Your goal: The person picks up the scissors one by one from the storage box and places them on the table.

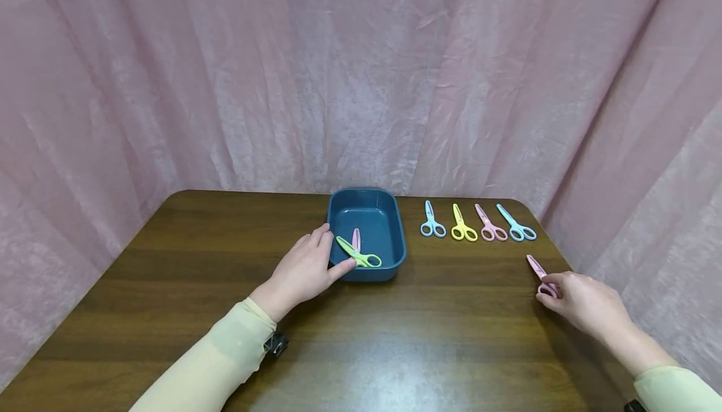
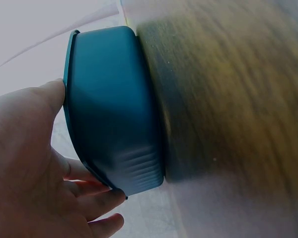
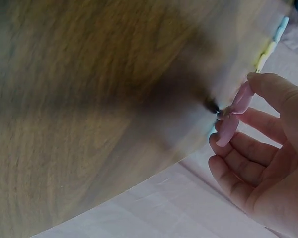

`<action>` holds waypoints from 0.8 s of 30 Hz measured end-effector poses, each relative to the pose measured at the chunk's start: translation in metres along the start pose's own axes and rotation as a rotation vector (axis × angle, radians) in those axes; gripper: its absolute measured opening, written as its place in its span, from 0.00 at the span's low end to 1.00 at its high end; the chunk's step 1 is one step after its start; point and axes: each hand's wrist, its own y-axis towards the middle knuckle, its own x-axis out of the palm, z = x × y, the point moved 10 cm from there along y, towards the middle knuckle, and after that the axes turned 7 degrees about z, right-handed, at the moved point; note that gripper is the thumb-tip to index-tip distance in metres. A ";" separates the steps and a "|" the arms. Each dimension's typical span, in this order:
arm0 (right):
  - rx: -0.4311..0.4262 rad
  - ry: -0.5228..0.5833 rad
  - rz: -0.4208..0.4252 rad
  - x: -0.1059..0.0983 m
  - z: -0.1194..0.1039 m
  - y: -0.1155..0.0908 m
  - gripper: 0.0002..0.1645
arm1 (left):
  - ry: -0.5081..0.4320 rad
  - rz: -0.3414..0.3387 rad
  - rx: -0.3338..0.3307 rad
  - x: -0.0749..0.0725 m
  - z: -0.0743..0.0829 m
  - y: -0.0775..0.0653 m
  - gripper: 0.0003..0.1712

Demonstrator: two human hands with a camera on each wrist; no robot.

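A dark blue plastic basin point(image 1: 363, 214) stands on the table, holding green scissors point(image 1: 348, 248) that lie across pink-bladed scissors point(image 1: 356, 237). My left hand point(image 1: 301, 269) holds the basin's rim at its near left corner, thumb on the near edge and fingers along the left side. In the left wrist view, fingertips and thumb meet the rim. At the table's right side, my right hand point(image 1: 589, 302) pinches the handles of pink scissors point(image 1: 536, 266), whose blades point away from me. The right wrist view shows thumb and fingers on the pink handle loops point(image 3: 242, 99).
Right of the basin, a row lies along the back of the table: blue scissors point(image 1: 430, 217), yellow scissors point(image 1: 459, 221), pink scissors point(image 1: 486, 221) and more blue scissors point(image 1: 513, 222). A pink curtain point(image 1: 361, 73) hangs behind the brown wooden table point(image 1: 417, 330).
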 end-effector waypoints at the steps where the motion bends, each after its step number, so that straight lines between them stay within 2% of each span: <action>1: 0.005 0.001 -0.005 0.001 0.002 0.000 0.03 | -0.002 -0.002 0.000 0.000 0.000 0.000 0.53; 8: -0.004 0.010 -0.019 0.006 0.008 0.002 0.09 | -0.004 -0.015 -0.014 0.000 -0.001 0.000 0.54; 11: -0.021 0.021 -0.024 0.011 0.006 0.002 0.04 | -0.002 -0.018 -0.018 0.000 -0.002 -0.001 0.54; 15: -0.036 0.029 -0.034 0.016 0.005 0.002 0.14 | 0.000 -0.006 -0.010 -0.001 -0.002 -0.002 0.53; 17: -0.043 0.020 -0.032 0.016 0.005 0.002 0.15 | 0.002 0.000 -0.005 -0.001 -0.002 -0.001 0.53; 20: -0.060 0.004 -0.015 0.015 0.004 0.003 0.09 | 0.012 -0.001 0.000 0.000 -0.002 0.001 0.54; 24: -0.076 -0.003 0.006 0.014 0.003 0.001 0.09 | 0.016 -0.009 0.006 0.001 0.000 0.002 0.53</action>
